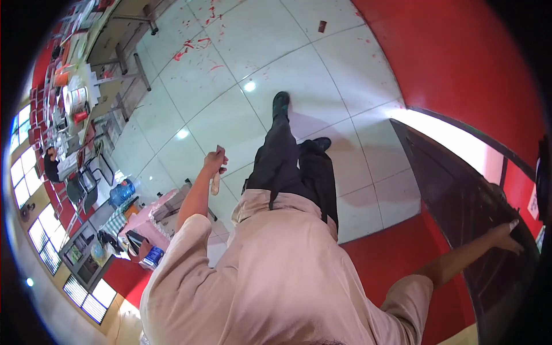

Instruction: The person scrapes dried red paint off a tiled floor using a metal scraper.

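My left hand [215,162] is closed around a slim object, held out over the tiled floor. Its pale, rounded end [215,185] sticks out below the fist, and a brownish tip shows above the fingers; I cannot tell what it is. Off to the right, my right hand [507,238] reaches to the dark door [460,190], touching it near its outer edge with the fingers apart. A small white patch shows at one fingertip.
Red scraps [198,43] and a small brown cup [322,26] lie on the floor. At left are a long cluttered table [95,75], chairs, a seated person [53,165], a blue water jug [122,193] and a pink-covered table [144,221]. A red wall [454,52] adjoins the bright doorway.
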A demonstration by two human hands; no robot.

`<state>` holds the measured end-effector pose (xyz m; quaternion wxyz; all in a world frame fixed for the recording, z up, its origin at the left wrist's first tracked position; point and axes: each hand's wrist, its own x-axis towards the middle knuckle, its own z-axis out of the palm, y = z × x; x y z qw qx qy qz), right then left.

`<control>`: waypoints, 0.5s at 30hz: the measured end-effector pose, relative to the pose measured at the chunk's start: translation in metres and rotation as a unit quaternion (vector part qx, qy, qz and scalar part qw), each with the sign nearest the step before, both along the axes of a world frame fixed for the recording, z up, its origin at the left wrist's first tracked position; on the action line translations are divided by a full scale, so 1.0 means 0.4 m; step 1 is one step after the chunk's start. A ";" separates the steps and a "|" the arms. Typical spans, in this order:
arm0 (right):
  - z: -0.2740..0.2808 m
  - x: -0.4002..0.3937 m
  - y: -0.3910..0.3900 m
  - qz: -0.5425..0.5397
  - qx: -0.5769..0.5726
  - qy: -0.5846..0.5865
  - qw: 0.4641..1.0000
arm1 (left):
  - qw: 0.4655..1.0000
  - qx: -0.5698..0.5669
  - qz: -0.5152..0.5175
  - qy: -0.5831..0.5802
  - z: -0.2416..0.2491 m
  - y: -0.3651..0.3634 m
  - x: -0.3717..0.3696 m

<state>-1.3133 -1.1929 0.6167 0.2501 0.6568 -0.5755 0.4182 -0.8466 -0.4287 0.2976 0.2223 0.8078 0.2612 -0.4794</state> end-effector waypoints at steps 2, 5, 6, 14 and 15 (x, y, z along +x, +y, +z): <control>-0.001 0.009 0.025 -0.023 0.011 0.000 1.000 | 1.000 0.019 0.014 0.019 -0.022 0.077 -0.001; 0.021 -0.046 0.052 -0.021 -0.045 0.097 0.994 | 0.999 0.009 0.010 0.040 -0.087 0.154 0.043; 0.025 -0.066 0.070 -0.013 -0.073 0.148 0.986 | 0.999 0.002 0.007 0.047 -0.102 0.175 0.060; -0.196 0.328 0.469 0.139 0.223 -0.351 0.899 | 0.992 -0.099 0.063 0.053 -0.144 0.264 0.394; -0.255 0.424 0.533 0.119 0.303 -0.340 0.882 | 0.990 -0.110 0.071 0.047 -0.147 0.292 0.435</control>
